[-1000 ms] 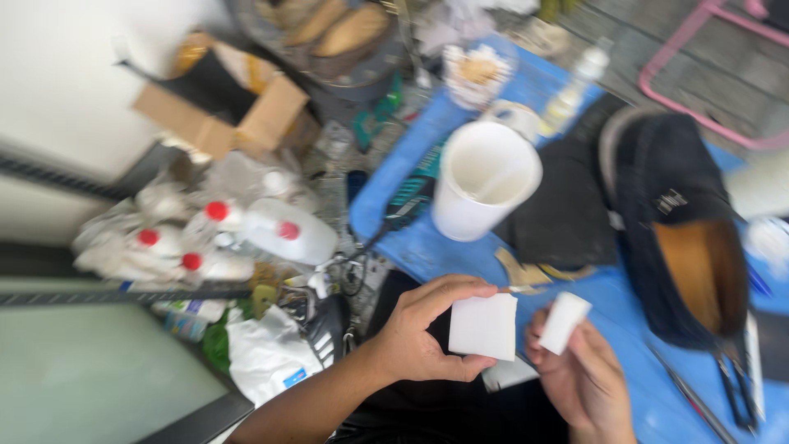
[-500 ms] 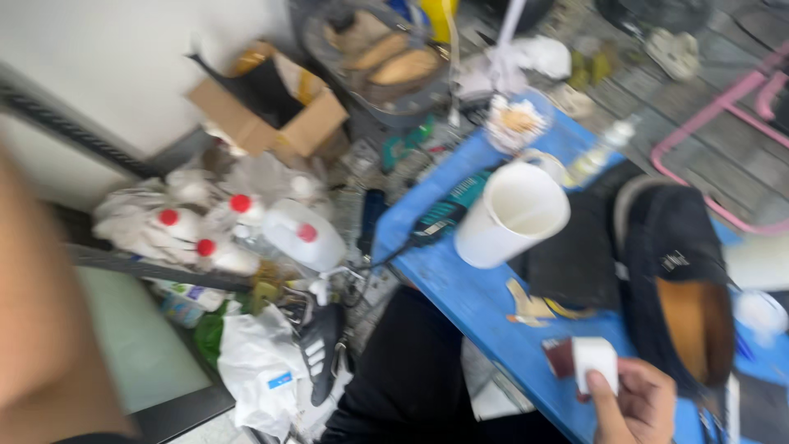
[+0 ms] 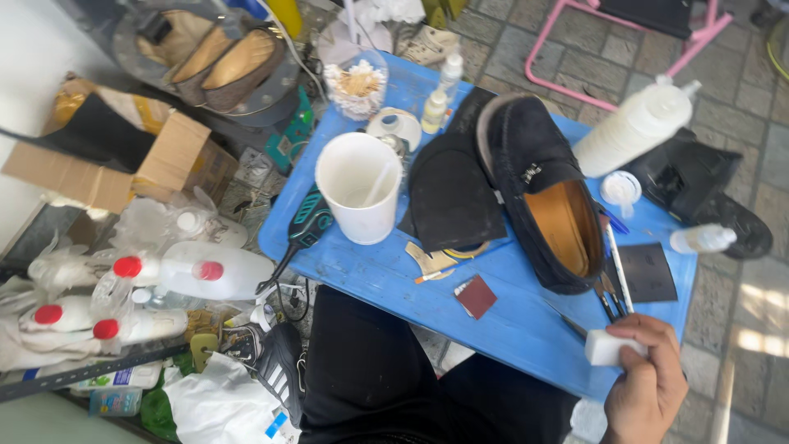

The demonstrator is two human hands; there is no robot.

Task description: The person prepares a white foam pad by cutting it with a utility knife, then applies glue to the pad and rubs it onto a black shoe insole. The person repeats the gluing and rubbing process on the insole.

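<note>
My right hand is at the near right corner of the small blue table, closed around a white sponge block. My left hand is out of view. A black loafer with a tan lining lies on the table just beyond the hand. A black insole-shaped piece lies to its left. A white plastic cup with a stick inside stands at the table's left part. A small dark red square lies near the front edge.
Brushes and a black square pad lie right of the shoe, with a white squeeze bottle behind. Small bottles and a cotton-swab jar stand at the back. Jugs with red caps, a cardboard box and bags clutter the floor at left.
My left hand held a white square beside the right hand, then swung away out of view. The right hand keeps the white block, and the view has shifted over the table.
</note>
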